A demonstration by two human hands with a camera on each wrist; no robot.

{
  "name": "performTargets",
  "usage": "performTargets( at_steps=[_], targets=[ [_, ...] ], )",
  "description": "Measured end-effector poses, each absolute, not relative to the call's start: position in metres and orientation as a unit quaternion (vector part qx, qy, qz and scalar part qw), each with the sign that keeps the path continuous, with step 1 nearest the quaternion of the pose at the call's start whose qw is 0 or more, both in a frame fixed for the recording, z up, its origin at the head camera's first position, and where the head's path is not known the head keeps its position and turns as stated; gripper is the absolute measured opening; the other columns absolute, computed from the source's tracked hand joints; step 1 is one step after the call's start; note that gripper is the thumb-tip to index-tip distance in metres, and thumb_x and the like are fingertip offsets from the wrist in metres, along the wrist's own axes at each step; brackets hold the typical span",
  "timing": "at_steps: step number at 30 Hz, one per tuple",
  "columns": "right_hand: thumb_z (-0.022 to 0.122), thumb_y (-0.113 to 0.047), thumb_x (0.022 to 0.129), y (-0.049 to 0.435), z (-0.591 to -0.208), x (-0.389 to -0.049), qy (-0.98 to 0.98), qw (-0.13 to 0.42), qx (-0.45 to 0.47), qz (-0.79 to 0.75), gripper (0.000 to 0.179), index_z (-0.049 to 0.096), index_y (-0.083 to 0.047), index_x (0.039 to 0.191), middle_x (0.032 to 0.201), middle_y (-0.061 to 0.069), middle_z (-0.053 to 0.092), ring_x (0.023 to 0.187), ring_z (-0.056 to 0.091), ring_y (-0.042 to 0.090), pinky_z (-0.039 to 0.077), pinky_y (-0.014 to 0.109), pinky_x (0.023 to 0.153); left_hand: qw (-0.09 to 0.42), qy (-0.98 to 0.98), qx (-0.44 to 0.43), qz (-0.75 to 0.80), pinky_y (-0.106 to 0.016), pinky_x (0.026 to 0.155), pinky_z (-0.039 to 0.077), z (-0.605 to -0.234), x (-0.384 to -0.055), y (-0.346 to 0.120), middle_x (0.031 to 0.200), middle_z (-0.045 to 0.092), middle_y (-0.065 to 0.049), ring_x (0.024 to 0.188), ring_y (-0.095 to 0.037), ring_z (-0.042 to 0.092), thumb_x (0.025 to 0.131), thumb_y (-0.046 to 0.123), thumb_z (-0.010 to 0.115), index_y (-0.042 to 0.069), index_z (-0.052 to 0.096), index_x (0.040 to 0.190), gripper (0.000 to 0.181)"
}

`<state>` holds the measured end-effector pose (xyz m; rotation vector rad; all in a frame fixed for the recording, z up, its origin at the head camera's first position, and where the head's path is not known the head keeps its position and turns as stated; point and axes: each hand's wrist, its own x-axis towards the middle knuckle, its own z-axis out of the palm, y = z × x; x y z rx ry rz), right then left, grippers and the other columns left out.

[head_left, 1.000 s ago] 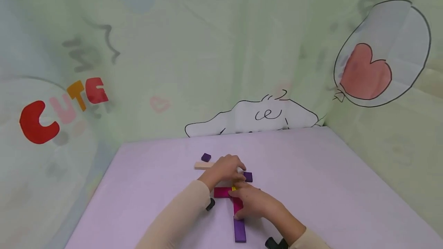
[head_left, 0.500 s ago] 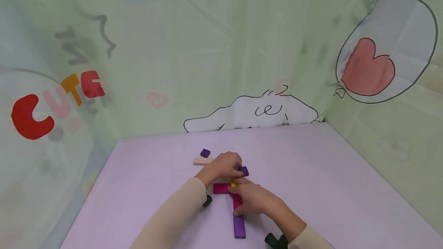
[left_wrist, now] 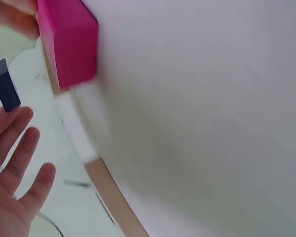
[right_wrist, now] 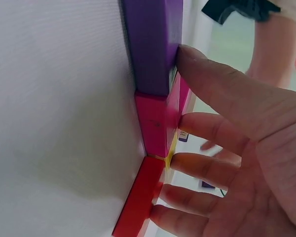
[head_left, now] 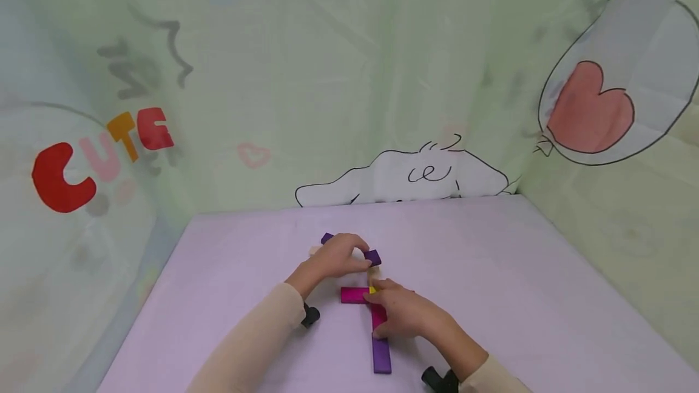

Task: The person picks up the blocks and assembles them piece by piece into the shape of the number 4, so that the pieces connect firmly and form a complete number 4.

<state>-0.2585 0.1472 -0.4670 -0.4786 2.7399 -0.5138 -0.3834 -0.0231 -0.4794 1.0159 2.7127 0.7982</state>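
Note:
In the head view my left hand (head_left: 340,255) pinches a small purple block (head_left: 373,258) between thumb and fingertips, over the far end of a cross of blocks. The left wrist view shows this block as a dark piece (left_wrist: 6,86) at the fingertips, the other fingers spread. My right hand (head_left: 406,311) rests along the cross with fingers extended. Its thumb touches the near purple block (right_wrist: 155,44); the fingertips lie by the magenta block (right_wrist: 155,121), the yellow block (right_wrist: 171,150) and the red block (right_wrist: 140,197). A plain wooden block (head_left: 374,274) forms the far arm.
Another magenta block (head_left: 354,295) makes the cross's left arm. Behind my left hand, a purple block (head_left: 327,238) and a pale wooden block (head_left: 314,250) are partly hidden. The lavender tabletop (head_left: 464,247) meets a printed curtain (head_left: 306,96) at the back.
My left hand has carried the small purple block left and away from me, from the right side to over the cross's far arm. The right hand has stayed on the blocks.

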Motion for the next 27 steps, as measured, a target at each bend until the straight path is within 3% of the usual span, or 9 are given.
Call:
performTargets(
  at_steps=[5,13,20,27],
  targets=[
    [0.091,-0.027,0.078,0.147,-0.463,-0.259,0.959,0.158,-0.156,-0.177,0.068,0.066,-0.009,0.139,0.157,0.019,0.047,0.145,0.045,0.040,0.048,0.059,0.109,0.061,0.905,0.315,0.278,-0.038,0.096,0.056,-0.476,-0.379,-0.054,0.117,0.076,-0.006,0.108,-0.022,0.069,0.092,0.028,0.075,0.007,0.077,0.111,0.028],
    [0.090,-0.028,0.079,0.145,-0.468,-0.264,0.956,0.179,-0.145,-0.182,0.068,0.066,-0.009,0.140,0.159,0.018,0.045,0.148,0.042,0.040,0.045,0.058,0.112,0.068,0.916,0.282,0.277,-0.041,0.095,0.056,-0.485,-0.371,-0.096,0.111,0.077,-0.007,0.105,-0.020,0.068,0.088,0.026,0.076,0.005,0.078,0.108,0.029],
    [0.091,-0.026,0.078,0.144,-0.473,-0.264,0.954,0.174,-0.148,-0.192,0.068,0.066,-0.009,0.139,0.158,0.018,0.046,0.147,0.043,0.040,0.047,0.056,0.111,0.088,0.915,0.298,0.258,-0.038,0.088,0.054,-0.489,-0.358,-0.113,0.101,0.076,-0.004,0.093,-0.016,0.065,0.088,0.023,0.078,0.005,0.078,0.104,0.025],
    [0.091,-0.025,0.078,0.145,-0.468,-0.263,0.956,0.170,-0.150,-0.188,0.067,0.066,-0.009,0.139,0.157,0.018,0.047,0.145,0.044,0.040,0.049,0.056,0.109,0.097,0.919,0.305,0.232,-0.038,0.090,0.055,-0.488,-0.350,-0.113,0.101,0.075,-0.003,0.094,-0.015,0.064,0.088,0.022,0.080,0.005,0.078,0.106,0.026]
  ],
)
